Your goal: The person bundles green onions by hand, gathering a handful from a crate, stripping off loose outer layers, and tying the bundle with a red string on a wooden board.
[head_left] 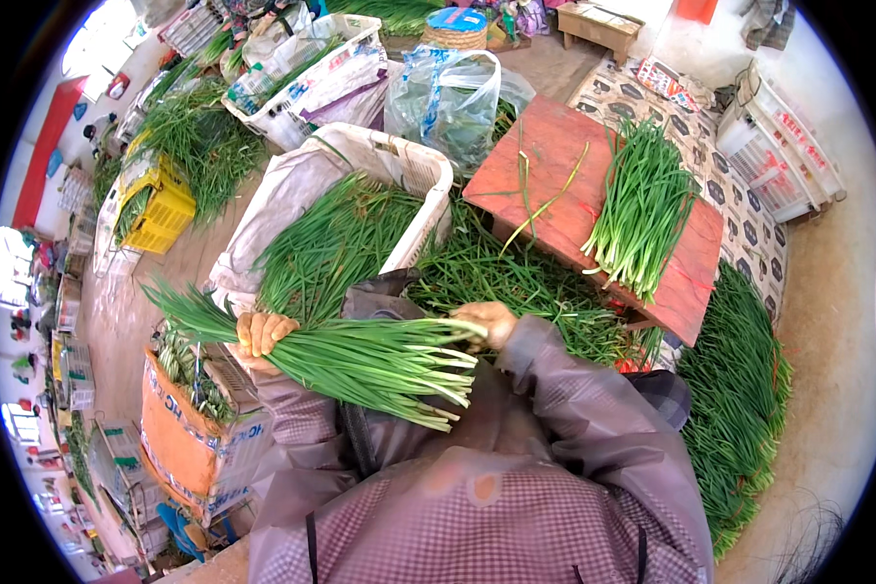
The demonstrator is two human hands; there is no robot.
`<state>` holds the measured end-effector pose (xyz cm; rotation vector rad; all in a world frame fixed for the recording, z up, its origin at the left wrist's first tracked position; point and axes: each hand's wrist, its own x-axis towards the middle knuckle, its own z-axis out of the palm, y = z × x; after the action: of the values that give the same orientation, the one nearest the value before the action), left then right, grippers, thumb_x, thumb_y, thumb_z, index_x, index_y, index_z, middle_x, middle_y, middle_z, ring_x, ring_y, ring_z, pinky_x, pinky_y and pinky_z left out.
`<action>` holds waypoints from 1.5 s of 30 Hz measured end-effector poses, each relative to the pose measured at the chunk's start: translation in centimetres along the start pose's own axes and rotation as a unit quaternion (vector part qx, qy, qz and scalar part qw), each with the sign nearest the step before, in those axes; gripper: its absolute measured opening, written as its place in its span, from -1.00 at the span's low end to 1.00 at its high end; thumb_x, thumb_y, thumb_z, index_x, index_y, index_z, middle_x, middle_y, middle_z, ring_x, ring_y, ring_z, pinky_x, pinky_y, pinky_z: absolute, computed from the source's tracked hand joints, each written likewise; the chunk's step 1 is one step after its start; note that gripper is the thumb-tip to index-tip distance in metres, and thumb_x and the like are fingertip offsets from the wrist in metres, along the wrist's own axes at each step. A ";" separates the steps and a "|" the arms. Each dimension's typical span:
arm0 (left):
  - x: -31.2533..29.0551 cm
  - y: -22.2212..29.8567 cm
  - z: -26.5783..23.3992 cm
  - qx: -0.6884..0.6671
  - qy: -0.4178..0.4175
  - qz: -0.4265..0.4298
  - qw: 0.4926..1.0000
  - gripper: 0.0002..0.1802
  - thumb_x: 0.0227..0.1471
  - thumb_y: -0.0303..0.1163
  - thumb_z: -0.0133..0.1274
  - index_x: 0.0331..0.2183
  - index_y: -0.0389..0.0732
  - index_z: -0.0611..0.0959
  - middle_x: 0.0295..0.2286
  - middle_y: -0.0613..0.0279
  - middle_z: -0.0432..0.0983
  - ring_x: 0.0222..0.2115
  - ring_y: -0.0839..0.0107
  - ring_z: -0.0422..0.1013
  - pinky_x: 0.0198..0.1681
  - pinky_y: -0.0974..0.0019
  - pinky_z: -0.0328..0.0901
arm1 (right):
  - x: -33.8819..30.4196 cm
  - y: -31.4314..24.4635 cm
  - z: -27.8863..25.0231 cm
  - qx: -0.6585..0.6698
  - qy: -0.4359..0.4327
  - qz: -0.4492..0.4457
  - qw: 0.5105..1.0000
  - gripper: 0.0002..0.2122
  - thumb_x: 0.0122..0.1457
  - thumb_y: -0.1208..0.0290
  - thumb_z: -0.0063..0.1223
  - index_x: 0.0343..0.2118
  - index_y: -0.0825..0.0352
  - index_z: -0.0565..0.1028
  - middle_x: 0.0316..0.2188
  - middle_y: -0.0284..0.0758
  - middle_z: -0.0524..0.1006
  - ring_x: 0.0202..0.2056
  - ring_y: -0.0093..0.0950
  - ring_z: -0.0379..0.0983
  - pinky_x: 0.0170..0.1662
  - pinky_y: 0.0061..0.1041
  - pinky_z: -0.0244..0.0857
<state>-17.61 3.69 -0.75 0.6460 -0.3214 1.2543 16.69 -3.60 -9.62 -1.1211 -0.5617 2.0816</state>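
The bunch of long green stalks is lying crosswise in front of the person's body, its leafy tips pointing left and its pale stem ends pointing right. The left hand is gripping it toward the leafy end, the fingers wrapping over the top. The right hand is hovering at the stem ends, fingers curling in; whether it is pinching a stalk or only touching one, I cannot tell. The stem ends are fanning out unevenly, while the leaves are gathering into a tighter sheaf under the left hand. The bunch is looking light and springy: the leaves are probably bending easily and bruising under a hard squeeze, and the smooth stalks are likely sliding past one another if held loosely. The paler stem ends are seeming firmer, so a broad wrap around the sheaf is suiting the leaves, and a fingertip hold is suiting single stems. Ahead, the crate is holding loose greens; to the right, a second bunch is resting on the red worktop, beside a few stray stalks, and a large pile is lying nearer the wall.
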 end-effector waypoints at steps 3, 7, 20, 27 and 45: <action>0.4 -0.1 -0.1 -0.004 0.003 -0.008 1.000 -0.79 -0.10 -0.42 0.14 -0.55 0.00 0.40 -0.67 0.57 0.31 -0.59 0.67 0.25 -0.25 0.49 0.22 | -0.8 1.0 -5.7 -0.155 0.096 -0.059 0.981 -0.75 0.18 0.31 0.02 -0.23 0.41 0.50 -0.62 -0.44 0.41 -0.64 -0.65 0.24 -0.58 -0.61 0.19; 0.2 -0.2 -0.4 -0.009 -0.005 -0.014 1.000 -0.78 -0.09 -0.43 0.14 -0.55 0.00 0.40 -0.67 0.58 0.31 -0.59 0.68 0.26 -0.25 0.50 0.22 | -3.6 -1.3 -8.6 -0.704 0.215 -0.015 0.677 -0.69 0.13 0.30 0.00 -0.05 0.20 0.43 -0.24 -0.17 0.49 -0.23 -0.14 0.45 -0.15 -0.29 0.35; 0.8 -1.2 -0.5 -0.041 0.006 -0.045 0.998 -0.84 -0.06 -0.45 0.05 -0.49 -0.02 0.39 -0.63 0.54 0.29 -0.52 0.65 0.25 -0.18 0.46 0.21 | -0.5 -7.0 4.2 -0.584 -0.196 -0.228 0.754 -0.76 0.14 0.22 -0.05 -0.21 0.21 0.54 -0.36 -0.19 0.56 -0.27 -0.25 0.51 -0.15 -0.36 0.35; 0.2 -2.4 -1.4 -0.047 0.026 -0.042 0.998 -0.90 -0.02 -0.44 0.03 -0.44 -0.06 0.42 -0.62 0.53 0.29 -0.50 0.64 0.26 -0.16 0.42 0.23 | 2.1 -6.4 6.0 -0.034 0.081 -0.265 0.960 -0.88 0.15 0.51 -0.02 -0.32 0.37 0.54 -0.51 -0.38 0.53 -0.58 -0.63 0.36 -0.52 -0.66 0.25; -1.1 0.7 -4.5 0.028 0.157 0.047 0.986 -0.94 0.01 -0.45 -0.07 -0.39 -0.20 0.45 -0.56 0.39 0.28 -0.43 0.48 0.27 0.01 0.24 0.19 | -3.6 -3.5 -7.2 0.073 0.032 -0.100 0.992 -0.76 0.23 0.16 -0.15 -0.43 0.21 0.39 -0.80 -0.53 0.18 -0.82 -0.62 0.07 -0.76 -0.51 0.00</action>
<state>-19.10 5.69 -4.67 0.4747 -0.0562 1.4356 25.41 -3.66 -9.22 -1.0003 -0.4620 1.8763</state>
